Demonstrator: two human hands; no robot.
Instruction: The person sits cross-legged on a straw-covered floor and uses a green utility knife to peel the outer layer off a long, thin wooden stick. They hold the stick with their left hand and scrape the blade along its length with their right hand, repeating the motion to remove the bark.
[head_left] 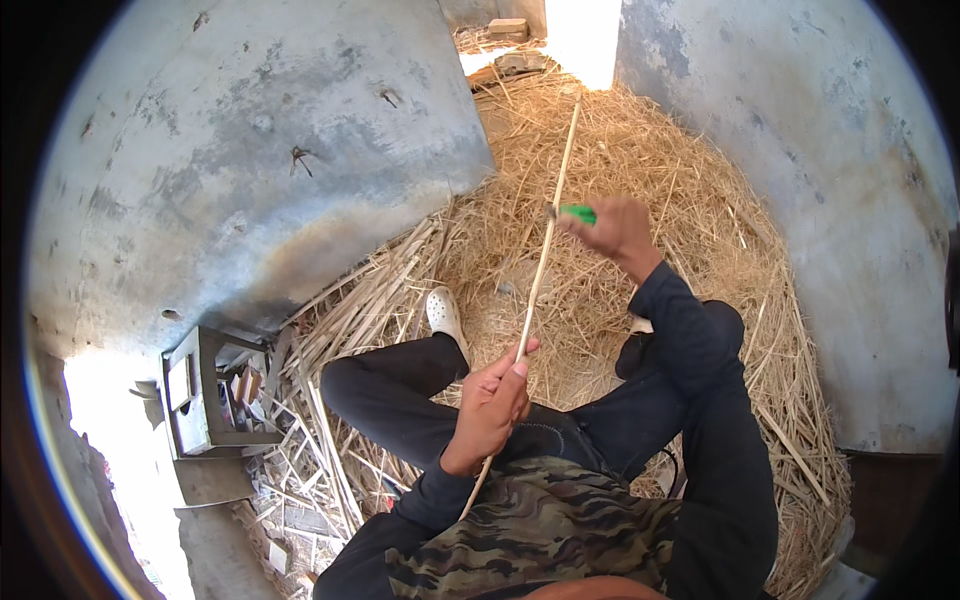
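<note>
A long, thin, pale wooden stick (545,250) slants up and away from my lap toward the bright doorway. Low on its length, my left hand (492,403) is closed around it, with the thumb lying along the stick. Farther up, my right hand (617,232) grips a small tool with a green handle (577,213). Its short dark head meets the stick from the right; the exact kind of tool is too small to tell. The stick's near end passes beneath my left wrist and lies against my camouflage shirt (560,520).
Straw-like shavings (690,190) cover the floor around my legs. Split strips (390,265) lie heaped at the left, beside a small open cabinet (195,400) holding odds and ends. Grey walls (300,120) close in on both sides. A brick (508,27) sits near the doorway.
</note>
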